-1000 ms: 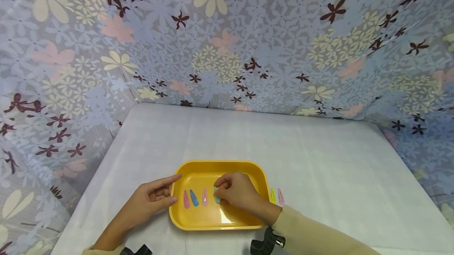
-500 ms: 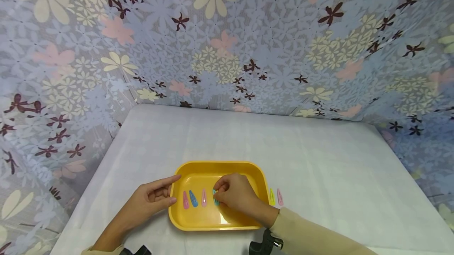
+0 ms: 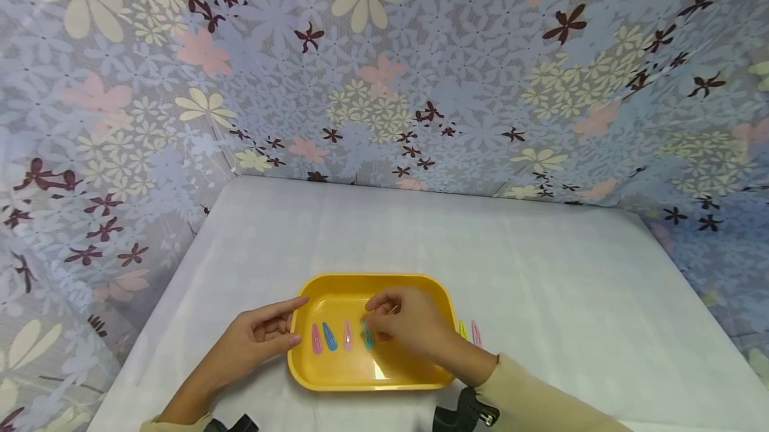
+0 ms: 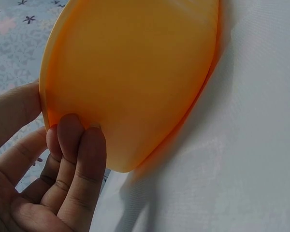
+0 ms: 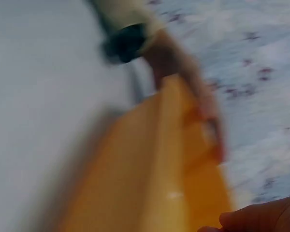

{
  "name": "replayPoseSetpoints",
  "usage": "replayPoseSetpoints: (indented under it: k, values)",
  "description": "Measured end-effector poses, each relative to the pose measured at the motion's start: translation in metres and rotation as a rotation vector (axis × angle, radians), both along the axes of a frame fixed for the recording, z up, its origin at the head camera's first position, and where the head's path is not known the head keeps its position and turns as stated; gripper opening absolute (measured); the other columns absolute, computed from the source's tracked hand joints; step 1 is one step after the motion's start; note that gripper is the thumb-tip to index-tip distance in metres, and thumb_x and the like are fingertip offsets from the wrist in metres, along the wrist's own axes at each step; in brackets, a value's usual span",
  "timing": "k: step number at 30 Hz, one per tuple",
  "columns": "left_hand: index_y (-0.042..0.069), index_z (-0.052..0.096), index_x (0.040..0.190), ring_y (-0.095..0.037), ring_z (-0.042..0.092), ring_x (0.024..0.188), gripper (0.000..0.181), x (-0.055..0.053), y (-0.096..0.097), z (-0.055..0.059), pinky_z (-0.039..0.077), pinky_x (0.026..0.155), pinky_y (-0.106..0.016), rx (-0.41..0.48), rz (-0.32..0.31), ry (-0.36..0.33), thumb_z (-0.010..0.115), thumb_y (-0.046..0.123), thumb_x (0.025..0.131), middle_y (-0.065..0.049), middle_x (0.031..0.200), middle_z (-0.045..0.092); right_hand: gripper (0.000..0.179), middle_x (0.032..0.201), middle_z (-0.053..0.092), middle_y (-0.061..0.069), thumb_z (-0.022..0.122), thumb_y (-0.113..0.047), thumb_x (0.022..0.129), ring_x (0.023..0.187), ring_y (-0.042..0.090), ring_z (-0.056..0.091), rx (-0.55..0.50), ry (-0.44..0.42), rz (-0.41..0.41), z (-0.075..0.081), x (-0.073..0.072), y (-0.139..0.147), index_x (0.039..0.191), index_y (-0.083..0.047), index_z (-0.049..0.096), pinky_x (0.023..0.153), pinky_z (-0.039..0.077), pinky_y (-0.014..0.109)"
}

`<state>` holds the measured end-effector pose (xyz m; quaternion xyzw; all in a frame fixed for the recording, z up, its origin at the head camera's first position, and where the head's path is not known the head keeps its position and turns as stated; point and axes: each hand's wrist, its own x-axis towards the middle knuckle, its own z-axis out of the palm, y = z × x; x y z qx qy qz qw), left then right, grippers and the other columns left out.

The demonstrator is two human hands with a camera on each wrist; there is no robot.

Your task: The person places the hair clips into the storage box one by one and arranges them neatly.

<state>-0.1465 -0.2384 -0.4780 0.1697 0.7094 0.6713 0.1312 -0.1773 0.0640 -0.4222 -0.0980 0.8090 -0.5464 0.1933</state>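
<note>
My left hand (image 3: 261, 334) holds the left end of a yellow tray (image 3: 336, 382), thumb and fingers at its rim; the left wrist view shows the fingertips against the tray (image 4: 135, 72). In the tray lie a pink snap hair clip (image 3: 316, 338), a blue hair clip (image 3: 330, 337), a lighter pink hair clip (image 3: 347, 336) and a teal hair clip (image 3: 368, 337), in a row. Just right of the teal clip, my right hand (image 3: 411, 325) hovers over the tray with loosely bent fingers and nothing seen between them. The right wrist view is blurred, showing little of this hand (image 5: 266, 217).
Just beyond the tray's right side, a yellow hair clip (image 3: 462, 329) and another pink hair clip (image 3: 476, 334) lie on the white-covered table (image 3: 571, 298). Flowered cloth (image 3: 384, 85) stands behind and at the sides.
My right hand has let go of the teal clip and moved slightly right and up from it. The clip stays in the row. My left hand keeps its place on the tray.
</note>
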Motion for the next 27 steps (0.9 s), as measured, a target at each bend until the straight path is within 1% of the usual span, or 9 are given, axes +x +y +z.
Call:
replayPoseSetpoints:
  k: [3,7,10,13,16,19,24,26,27]
  values:
    - [-0.006,0.049,0.147,-0.01,0.061,0.089,0.056,0.0,0.0,0.001,0.056,0.075,-0.021,0.003,-0.009,-0.014,0.071,0.005,0.096,-0.028,0.11,0.059,0.02,0.086,0.069,0.009,0.078,-0.01,0.09,0.074,0.027,0.07,-0.078,-0.026,-0.031,0.022,-0.001,0.01,0.105,0.002,0.073,0.071,0.061,0.037]
    - [-0.005,0.049,0.148,-0.011,0.061,0.089,0.056,-0.001,0.001,0.002,0.055,0.075,-0.021,-0.013,-0.006,-0.024,0.07,0.005,0.097,-0.029,0.111,0.058,0.021,0.095,0.07,0.016,0.078,-0.012,0.092,0.083,0.031,0.069,-0.138,-0.033,-0.066,0.049,-0.002,0.031,0.107,0.001,0.073,0.077,0.061,0.04]
    - [-0.005,0.05,0.147,-0.011,0.061,0.088,0.056,-0.001,0.002,0.003,0.056,0.075,-0.022,-0.023,-0.003,-0.017,0.071,0.004,0.096,-0.028,0.108,0.059,0.025,0.1,0.07,0.02,0.079,-0.015,0.091,0.089,0.034,0.069,-0.146,-0.018,-0.106,0.061,-0.001,0.051,0.11,0.001,0.072,0.08,0.061,0.039]
    - [-0.005,0.05,0.147,-0.011,0.062,0.088,0.056,-0.001,0.003,0.003,0.056,0.075,-0.022,-0.022,-0.001,-0.01,0.071,0.004,0.096,-0.027,0.108,0.059,0.03,0.106,0.07,0.02,0.079,-0.017,0.091,0.094,0.037,0.07,-0.143,-0.003,-0.157,0.068,0.0,0.073,0.113,0.002,0.071,0.082,0.06,0.039]
    - [-0.005,0.05,0.147,-0.011,0.062,0.087,0.056,-0.002,0.003,0.004,0.057,0.076,-0.023,-0.012,-0.003,-0.012,0.071,0.004,0.096,-0.029,0.11,0.06,0.033,0.11,0.069,0.019,0.078,-0.018,0.093,0.097,0.035,0.07,-0.134,-0.002,-0.215,0.069,0.003,0.093,0.115,0.004,0.069,0.083,0.06,0.039]
    - [-0.005,0.05,0.147,-0.011,0.062,0.087,0.057,-0.002,0.003,0.004,0.057,0.075,-0.023,-0.009,-0.004,-0.009,0.071,0.005,0.096,-0.03,0.109,0.06,0.035,0.112,0.069,0.018,0.076,-0.018,0.094,0.097,0.031,0.071,-0.123,-0.013,-0.262,0.063,0.006,0.111,0.118,0.006,0.068,0.085,0.06,0.038]
    - [-0.004,0.05,0.148,-0.011,0.062,0.09,0.056,-0.001,0.002,0.003,0.057,0.077,-0.023,-0.018,0.002,-0.019,0.07,0.004,0.096,-0.03,0.113,0.058,0.04,0.113,0.069,0.015,0.076,-0.022,0.095,0.1,0.027,0.071,-0.066,-0.067,-0.32,0.043,0.01,0.135,0.122,0.005,0.066,0.086,0.059,0.035]
    - [-0.002,0.051,0.148,-0.011,0.062,0.09,0.055,0.0,0.002,0.003,0.057,0.077,-0.023,-0.02,0.006,-0.026,0.07,0.003,0.097,-0.03,0.113,0.057,0.041,0.115,0.07,0.015,0.076,-0.023,0.095,0.1,0.028,0.071,-0.017,-0.081,-0.335,0.032,0.011,0.143,0.123,0.005,0.067,0.086,0.059,0.035]
    - [-0.002,0.051,0.148,-0.01,0.062,0.09,0.055,0.001,0.001,0.002,0.056,0.077,-0.023,-0.023,0.008,-0.025,0.07,0.003,0.097,-0.03,0.112,0.057,0.04,0.114,0.071,0.015,0.077,-0.024,0.094,0.098,0.028,0.072,0.028,-0.079,-0.34,0.027,0.011,0.146,0.122,0.004,0.068,0.085,0.059,0.035]
